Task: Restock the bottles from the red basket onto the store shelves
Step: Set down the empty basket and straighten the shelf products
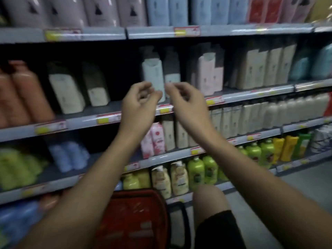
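Between the hands: pale blue bottle (153, 78) upright at the front edge of the middle shelf (251, 93), lower part sitting in the gap between the two sets of fingertips.
Left hand (139, 103): raised, fingers loosely curled toward the bottle's left edge, holding nothing. Contact with the bottle: cannot tell, blur.
Right hand (186, 103): raised, fingers loosely curled, tips just right of the bottle, holding nothing.
Just behind right fingertips: second bottle (172, 72), grey top, pale label, upright, touching or nearly touching the pale blue one.
Right of right hand: pink bottle (206, 72) upright on the same shelf, then a row of beige bottles (265, 69).
Left of left hand: two dark-topped cream bottles (79, 87), then orange bottles (27, 94) at the far left.
Below the hands, under the forearms: red basket (136, 218), low near the floor, black handle (179, 225) on its right side. Contents: cannot tell, blurred.
Right of basket: person's knee (208, 200) and dark shorts (217, 230).
Below wrists: lower shelves with pink cartons (156, 139), beige bottles, then green bottles (199, 171) and yellow bottles (285, 148) further down.
Above the hands: top shelf with mauve and light blue packs (167, 9).
Shelf edges: red and yellow price tags (186, 31), text unreadable.
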`<state>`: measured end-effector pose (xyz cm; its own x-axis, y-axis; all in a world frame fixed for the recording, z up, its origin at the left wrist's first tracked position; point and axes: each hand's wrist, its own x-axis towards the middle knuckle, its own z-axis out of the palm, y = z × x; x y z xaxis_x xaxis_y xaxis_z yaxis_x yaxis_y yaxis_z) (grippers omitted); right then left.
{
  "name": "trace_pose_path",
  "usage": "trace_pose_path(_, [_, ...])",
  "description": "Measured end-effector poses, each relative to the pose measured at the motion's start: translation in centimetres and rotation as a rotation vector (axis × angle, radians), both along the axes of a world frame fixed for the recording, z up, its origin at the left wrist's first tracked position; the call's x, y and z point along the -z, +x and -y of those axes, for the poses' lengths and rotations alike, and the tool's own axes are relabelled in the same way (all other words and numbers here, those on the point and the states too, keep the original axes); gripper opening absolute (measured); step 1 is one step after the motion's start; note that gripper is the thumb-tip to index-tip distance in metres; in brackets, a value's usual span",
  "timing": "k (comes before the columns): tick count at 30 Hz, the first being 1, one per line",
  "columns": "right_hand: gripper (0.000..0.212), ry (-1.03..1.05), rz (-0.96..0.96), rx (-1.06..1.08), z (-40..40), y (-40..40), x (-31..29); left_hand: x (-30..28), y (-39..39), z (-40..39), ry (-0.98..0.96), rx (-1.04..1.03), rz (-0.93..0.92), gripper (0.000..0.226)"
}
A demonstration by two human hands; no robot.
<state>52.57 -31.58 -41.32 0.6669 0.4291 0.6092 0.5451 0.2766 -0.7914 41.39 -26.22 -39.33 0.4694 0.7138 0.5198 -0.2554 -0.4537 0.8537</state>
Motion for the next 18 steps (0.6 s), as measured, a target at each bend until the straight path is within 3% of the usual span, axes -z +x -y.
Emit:
trace_pose_path(9, [0.037, -0.062, -0.059, -0.166, -1.6, -1.7, 2.1, 2.5, -3.0, -5.1, -0.020, -0.219, -0.082, 0.041])
trace_pose_path(18, [0.024, -0.078, -0.117, -0.236, -2.7, -1.4, 3.2, 4.6, -3.7, -7.2, -0.042, -0.250, -0.104, 0.039])
